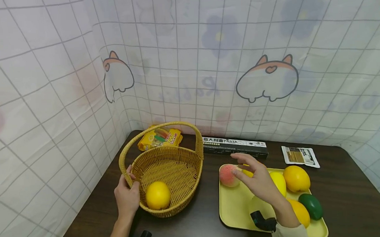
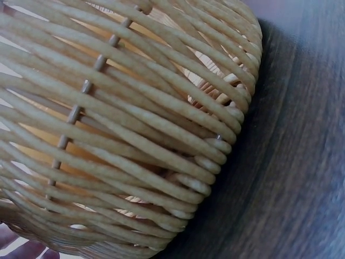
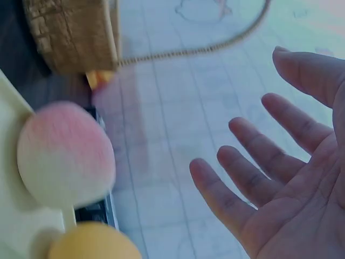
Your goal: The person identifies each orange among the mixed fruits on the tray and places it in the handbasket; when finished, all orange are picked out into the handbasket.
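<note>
A dark wooden table [image 1: 188, 226] bears everything. On its left side stands a wicker basket [image 1: 166, 169] with an arched handle; to the right lies a pale yellow tray [image 1: 233, 209]. Behind them are a black-and-white pasta box [image 1: 234, 147] and a yellow packet [image 1: 160, 138]. The left hand [image 1: 127, 195] grips the basket's left edge at the handle's base. The right hand [image 1: 259, 181], fingers spread and holding nothing, hovers above the tray beside the pink peach [image 1: 228, 176]. One yellow fruit [image 1: 158, 195] sits inside the basket; a smaller green fruit [image 1: 311, 206] lies at the tray's right edge.
</note>
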Tool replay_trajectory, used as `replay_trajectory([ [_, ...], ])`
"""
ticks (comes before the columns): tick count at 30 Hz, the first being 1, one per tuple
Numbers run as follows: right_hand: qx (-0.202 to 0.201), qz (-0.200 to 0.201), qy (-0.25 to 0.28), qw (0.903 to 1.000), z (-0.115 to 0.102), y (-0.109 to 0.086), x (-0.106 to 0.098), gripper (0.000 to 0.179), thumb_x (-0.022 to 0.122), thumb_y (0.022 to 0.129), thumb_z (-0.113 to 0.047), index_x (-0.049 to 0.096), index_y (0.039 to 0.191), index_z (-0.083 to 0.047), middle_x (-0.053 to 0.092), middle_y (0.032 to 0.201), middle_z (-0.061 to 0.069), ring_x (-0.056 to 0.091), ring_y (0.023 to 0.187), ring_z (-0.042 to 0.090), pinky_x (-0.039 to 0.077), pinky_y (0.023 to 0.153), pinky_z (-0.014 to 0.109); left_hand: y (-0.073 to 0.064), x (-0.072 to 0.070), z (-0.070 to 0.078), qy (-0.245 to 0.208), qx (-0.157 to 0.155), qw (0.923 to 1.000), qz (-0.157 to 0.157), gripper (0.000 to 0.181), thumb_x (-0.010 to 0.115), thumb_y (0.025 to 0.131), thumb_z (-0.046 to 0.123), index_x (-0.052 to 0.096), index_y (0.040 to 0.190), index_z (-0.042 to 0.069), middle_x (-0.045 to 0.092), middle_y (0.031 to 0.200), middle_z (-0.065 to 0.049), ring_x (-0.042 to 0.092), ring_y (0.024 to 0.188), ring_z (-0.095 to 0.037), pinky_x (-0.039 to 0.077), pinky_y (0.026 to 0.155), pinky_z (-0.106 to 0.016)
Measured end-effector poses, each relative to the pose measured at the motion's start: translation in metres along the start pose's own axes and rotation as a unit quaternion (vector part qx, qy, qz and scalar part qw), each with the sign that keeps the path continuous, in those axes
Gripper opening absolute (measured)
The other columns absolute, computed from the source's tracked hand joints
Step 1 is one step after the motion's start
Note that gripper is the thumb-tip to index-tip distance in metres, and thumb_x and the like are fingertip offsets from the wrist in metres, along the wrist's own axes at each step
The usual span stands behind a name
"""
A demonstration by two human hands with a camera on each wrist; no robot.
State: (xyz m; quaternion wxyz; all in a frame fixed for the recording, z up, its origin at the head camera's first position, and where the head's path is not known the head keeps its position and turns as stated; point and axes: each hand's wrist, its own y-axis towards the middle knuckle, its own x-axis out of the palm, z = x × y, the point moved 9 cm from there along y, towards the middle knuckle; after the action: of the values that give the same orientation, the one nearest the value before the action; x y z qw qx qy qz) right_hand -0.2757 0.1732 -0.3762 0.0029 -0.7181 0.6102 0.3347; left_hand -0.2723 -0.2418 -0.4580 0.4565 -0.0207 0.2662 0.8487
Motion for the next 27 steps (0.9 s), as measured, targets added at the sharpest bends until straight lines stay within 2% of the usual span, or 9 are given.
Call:
replay_trajectory([
  [3, 0.006, 0.024, -0.027, 0.9993, 0.008, -0.003, -0.018, 0.045, 0.066, 0.093, -0.016, 0.055, 0.136, -0.013, 0.054, 0.137, 0.002, 0.051, 0.117, 0.004, 0.046, 0.098, 0.029, 0.0, 0.0, 0.0, 0.0, -0.001, 1.0, -0.001, 0.006, 0.055, 0.087, -0.003, 0.056, 0.089, 0.003, 0.059, 0.137, -0.006, 0.055, 0.115, -0.022, 0.036, 0.072, -0.012],
  [7, 0.008, 0.051, -0.036, 0.998, 0.012, -0.008, -0.041, 0.045, 0.063, 0.094, -0.012, 0.053, 0.138, -0.009, 0.054, 0.135, 0.008, 0.05, 0.116, -0.004, 0.042, 0.094, 0.014, 0.0, 0.0, 0.0, -0.001, 0.002, 1.0, 0.0, 0.006, 0.055, 0.087, -0.004, 0.057, 0.09, 0.002, 0.059, 0.137, -0.005, 0.056, 0.109, -0.021, 0.036, 0.07, -0.012],
  [13, 0.037, 0.072, -0.07, 0.9942, 0.023, -0.019, -0.068, 0.045, 0.06, 0.097, -0.016, 0.05, 0.141, -0.013, 0.053, 0.136, 0.011, 0.047, 0.11, -0.013, 0.042, 0.088, 0.009, 0.0, -0.001, -0.001, 0.003, 0.009, 0.9999, 0.008, 0.007, 0.055, 0.087, -0.004, 0.057, 0.088, 0.003, 0.06, 0.135, -0.005, 0.052, 0.091, -0.018, 0.032, 0.053, -0.016],
  [17, 0.058, 0.078, -0.107, 0.9895, 0.031, -0.025, -0.085, 0.047, 0.061, 0.097, -0.02, 0.05, 0.141, -0.015, 0.053, 0.137, 0.012, 0.05, 0.111, -0.004, 0.041, 0.084, 0.007, 0.0, -0.003, -0.001, 0.002, 0.007, 0.9999, 0.012, 0.009, 0.055, 0.085, -0.005, 0.057, 0.088, 0.002, 0.061, 0.134, -0.006, 0.051, 0.086, -0.018, 0.027, 0.047, -0.022],
  [20, 0.069, 0.085, -0.132, 0.9852, 0.039, -0.03, -0.097, 0.048, 0.062, 0.096, -0.023, 0.05, 0.142, -0.014, 0.05, 0.14, 0.014, 0.051, 0.111, 0.0, 0.04, 0.082, 0.005, 0.0, -0.003, -0.001, -0.001, 0.004, 0.9999, 0.01, 0.008, 0.055, 0.085, -0.005, 0.056, 0.088, 0.002, 0.061, 0.134, -0.006, 0.052, 0.09, -0.019, 0.03, 0.049, -0.02],
  [25, 0.076, 0.105, -0.148, 0.9803, 0.053, -0.039, -0.117, 0.049, 0.062, 0.096, -0.024, 0.05, 0.141, -0.01, 0.05, 0.14, 0.018, 0.042, 0.107, -0.018, 0.038, 0.082, 0.002, 0.0, -0.001, -0.001, 0.001, -0.002, 1.0, 0.004, 0.006, 0.055, 0.087, -0.003, 0.056, 0.087, 0.004, 0.06, 0.135, -0.006, 0.056, 0.106, -0.02, 0.036, 0.063, -0.014],
  [27, 0.078, 0.114, -0.146, 0.9796, 0.057, -0.042, -0.123, 0.049, 0.063, 0.096, -0.024, 0.05, 0.141, -0.008, 0.051, 0.138, 0.02, 0.04, 0.106, -0.02, 0.037, 0.082, 0.001, 0.001, -0.001, 0.0, 0.001, -0.002, 1.0, 0.004, 0.006, 0.055, 0.087, -0.003, 0.056, 0.088, 0.002, 0.06, 0.136, -0.006, 0.056, 0.111, -0.021, 0.036, 0.068, -0.013],
])
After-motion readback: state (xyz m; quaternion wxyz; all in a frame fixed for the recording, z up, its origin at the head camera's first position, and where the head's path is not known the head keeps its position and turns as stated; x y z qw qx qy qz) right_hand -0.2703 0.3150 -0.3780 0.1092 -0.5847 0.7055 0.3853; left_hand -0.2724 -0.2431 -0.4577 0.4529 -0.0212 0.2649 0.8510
